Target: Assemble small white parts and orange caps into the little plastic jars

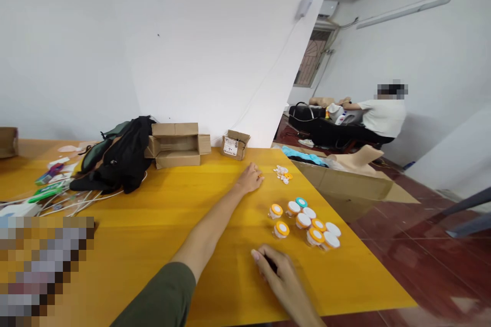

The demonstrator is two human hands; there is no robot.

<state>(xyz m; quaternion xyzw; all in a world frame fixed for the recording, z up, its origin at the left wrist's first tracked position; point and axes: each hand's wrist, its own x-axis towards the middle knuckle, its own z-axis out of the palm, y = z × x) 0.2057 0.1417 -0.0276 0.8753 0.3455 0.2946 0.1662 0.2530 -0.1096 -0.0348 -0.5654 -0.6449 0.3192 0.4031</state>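
Observation:
My left hand [251, 180] reaches far out over the yellow table, its fingers curled on a small orange piece that is mostly hidden. Right of it lies a little heap of white bits [281, 169] with an orange ring [287, 177]. My right hand [279, 272] rests near the front edge, fingers curled in a loose fist, and nothing shows in it. Between my hands and the table's right edge stand several small round jars with white lids [332, 239], orange-rimmed lids [282, 228] and one teal-rimmed lid [301, 202].
At the back stand an open cardboard box [178, 158] and a smaller labelled box [235, 144]. A black bag [123, 161] and tangled white cables [82, 203] lie left. Beyond the table's right edge is a large carton [345, 181]; farther off, a person [385, 117] sits.

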